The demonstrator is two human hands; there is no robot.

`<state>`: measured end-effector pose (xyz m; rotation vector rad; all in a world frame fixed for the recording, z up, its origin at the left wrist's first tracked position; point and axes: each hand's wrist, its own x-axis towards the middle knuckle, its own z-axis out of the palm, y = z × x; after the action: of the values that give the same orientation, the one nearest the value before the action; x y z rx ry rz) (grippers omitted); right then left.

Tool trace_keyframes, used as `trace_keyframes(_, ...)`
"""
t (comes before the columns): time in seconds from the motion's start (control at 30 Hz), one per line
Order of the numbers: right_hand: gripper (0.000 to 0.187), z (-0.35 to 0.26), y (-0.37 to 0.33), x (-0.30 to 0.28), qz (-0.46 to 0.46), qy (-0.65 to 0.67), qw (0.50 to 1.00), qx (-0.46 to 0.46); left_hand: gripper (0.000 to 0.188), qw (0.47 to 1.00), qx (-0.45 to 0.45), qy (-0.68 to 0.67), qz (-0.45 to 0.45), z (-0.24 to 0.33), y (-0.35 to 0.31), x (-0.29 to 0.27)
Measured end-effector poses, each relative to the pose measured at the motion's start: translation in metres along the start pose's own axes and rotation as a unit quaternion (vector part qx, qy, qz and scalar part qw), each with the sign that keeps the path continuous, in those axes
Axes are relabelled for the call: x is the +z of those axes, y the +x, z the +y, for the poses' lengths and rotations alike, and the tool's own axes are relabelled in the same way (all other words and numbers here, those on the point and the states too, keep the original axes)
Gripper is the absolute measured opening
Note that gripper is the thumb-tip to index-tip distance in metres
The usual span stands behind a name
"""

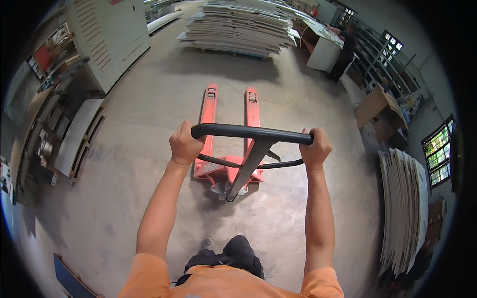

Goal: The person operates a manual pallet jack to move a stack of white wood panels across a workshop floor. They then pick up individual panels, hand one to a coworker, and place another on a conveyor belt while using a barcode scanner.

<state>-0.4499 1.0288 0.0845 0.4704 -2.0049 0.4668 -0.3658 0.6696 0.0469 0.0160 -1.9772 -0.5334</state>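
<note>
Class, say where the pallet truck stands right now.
In the head view, the pallet truck stands mid-floor directly ahead, its handle gripped by both hands, forks pointing toward the stacked boards.

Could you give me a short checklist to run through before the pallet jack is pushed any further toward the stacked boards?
1. Left hand closed around the black handle: ok.
2. Right hand closed around the handle's other end: ok.
3. Orange forks carry no load and point toward the stack of boards: ok.
4. Concrete floor between forks and stack free of obstacles: ok.
5. Person in dark clothes standing near the stack, off to the right: not in the direct line, but worth watching.
6. Fork height and wheel condition: cannot tell.
</note>
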Motion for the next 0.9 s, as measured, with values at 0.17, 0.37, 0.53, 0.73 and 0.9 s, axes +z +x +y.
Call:
trace_keyframes(0.17, 0.025, 0.006, 0.053, 0.029, 0.081, 0.008, 0.996, -0.035, 0.027, 0.999, 0.013, -0.013, 0.029, -0.014, 0.036, 0.025)
trace_keyframes(0.37, 0.025, 0.017, 0.11, 0.112, 0.088, 0.024, 0.995, -0.027, 0.03, 0.999, 0.019, 0.023, 0.043, -0.053, 0.089, 0.065)
trace_keyframes(0.53, 0.021, 0.007, 0.12, 0.166, 0.047, 0.05, 0.997, -0.023, 0.026, 0.998, 0.016, 0.041, 0.048, -0.091, 0.104, 0.094)
trace_keyframes(0.73, 0.021, 0.017, 0.149, 0.24, 0.001, 0.043, 0.999, 0.017, 0.02, 0.994, -0.106, 0.015, -0.022, -0.152, 0.155, 0.176)
trace_keyframes(0.9, 0.02, 0.038, 0.172, 0.269, 0.047, 0.027, 0.999, 0.005, 0.019, 0.995, -0.102, -0.001, 0.011, -0.171, 0.191, 0.224)
